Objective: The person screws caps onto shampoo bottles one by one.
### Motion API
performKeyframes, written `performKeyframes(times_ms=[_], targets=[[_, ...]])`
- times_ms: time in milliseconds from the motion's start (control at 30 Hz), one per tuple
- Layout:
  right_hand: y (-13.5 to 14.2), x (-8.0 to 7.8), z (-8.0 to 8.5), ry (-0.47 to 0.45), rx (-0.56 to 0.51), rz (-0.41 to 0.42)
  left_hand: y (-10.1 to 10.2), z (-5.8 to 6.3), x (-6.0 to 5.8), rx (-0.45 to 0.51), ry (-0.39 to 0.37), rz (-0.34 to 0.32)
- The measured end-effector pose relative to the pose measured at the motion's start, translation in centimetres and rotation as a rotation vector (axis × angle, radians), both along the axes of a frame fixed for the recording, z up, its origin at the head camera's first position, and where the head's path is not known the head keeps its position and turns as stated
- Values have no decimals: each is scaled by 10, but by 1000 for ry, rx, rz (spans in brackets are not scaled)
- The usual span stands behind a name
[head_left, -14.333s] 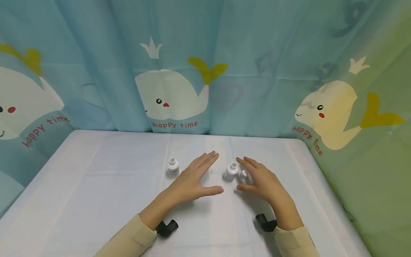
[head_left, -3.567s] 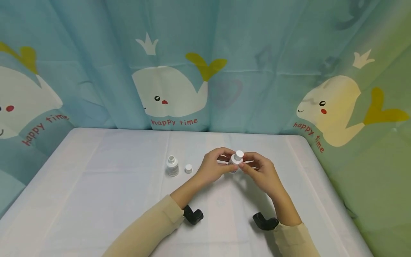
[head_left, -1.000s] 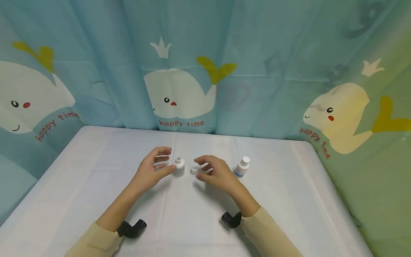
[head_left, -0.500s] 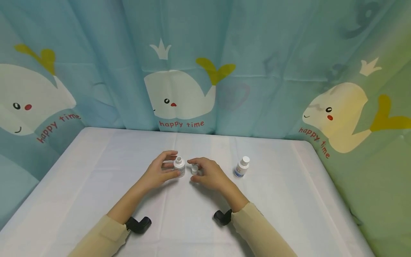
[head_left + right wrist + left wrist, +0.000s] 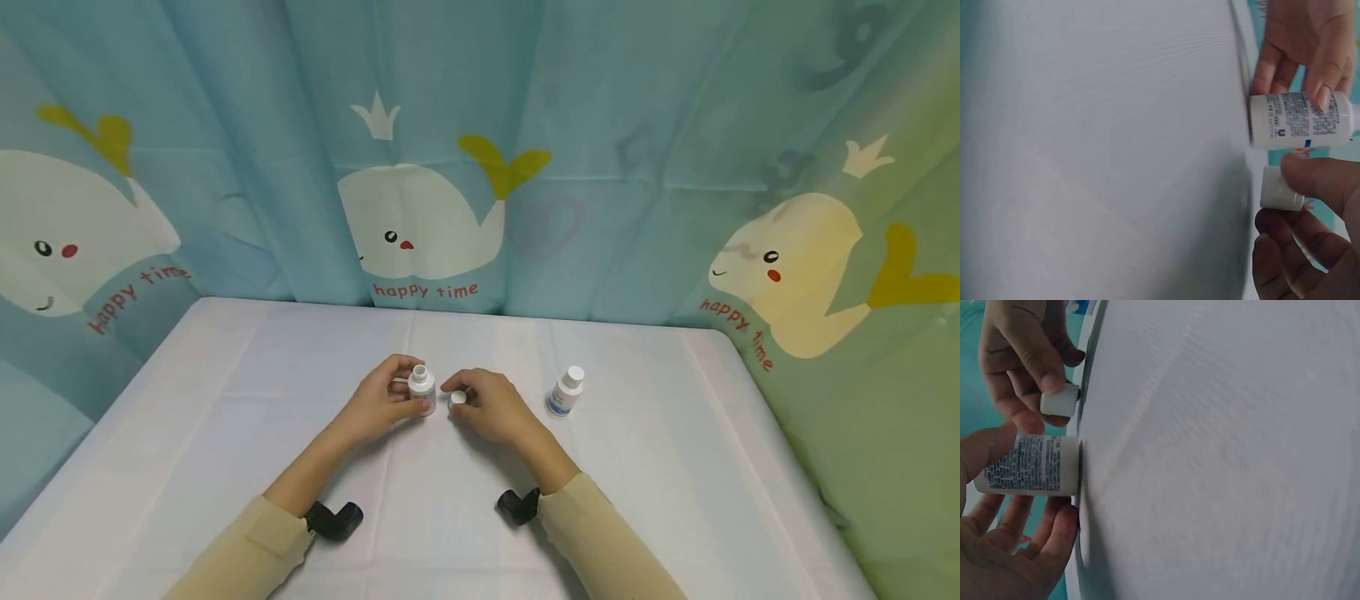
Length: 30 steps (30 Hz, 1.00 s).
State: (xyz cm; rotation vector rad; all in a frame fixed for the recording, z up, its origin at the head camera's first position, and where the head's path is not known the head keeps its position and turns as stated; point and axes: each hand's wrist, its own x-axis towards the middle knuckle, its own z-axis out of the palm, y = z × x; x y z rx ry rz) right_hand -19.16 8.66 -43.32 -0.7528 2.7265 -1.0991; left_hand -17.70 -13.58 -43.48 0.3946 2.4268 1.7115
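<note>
A small white bottle [image 5: 422,393] with an uncapped mouth stands upright on the table. My left hand [image 5: 378,402] holds it from the left, thumb on its printed label and fingers on the far side. Just right of it is a loose white screw cap [image 5: 457,399], which my right hand [image 5: 491,407] pinches between thumb and fingers. The left wrist view shows the cap [image 5: 1060,400] beside the bottle [image 5: 1035,465], apart from it. Whether the cap touches the table, I cannot tell. A second white bottle [image 5: 566,392], with its cap on, stands untouched to the right.
A white cloth covers the table [image 5: 450,517]. Behind and at both sides hangs a blue-green curtain [image 5: 600,100] printed with whales. Black wrist-worn devices [image 5: 335,521] sit on both forearms near the beige sleeves.
Earlier the right bottle was uncapped; both hands then held it with its cap on, and now it stands alone. The hands moved left and have closed on the other bottle and its cap.
</note>
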Motion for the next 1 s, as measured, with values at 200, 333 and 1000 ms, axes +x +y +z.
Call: performKeyframes(times_ms=[200,333,1000], targets=[[17,7,12,-41,-132,-37,10,2,2,55,-26,3],[32,13,24,-25,-208,-52,21,8,5,95,-22,-24],[56,35,66,154,-522,23,50,32,20,129,-8,-189]])
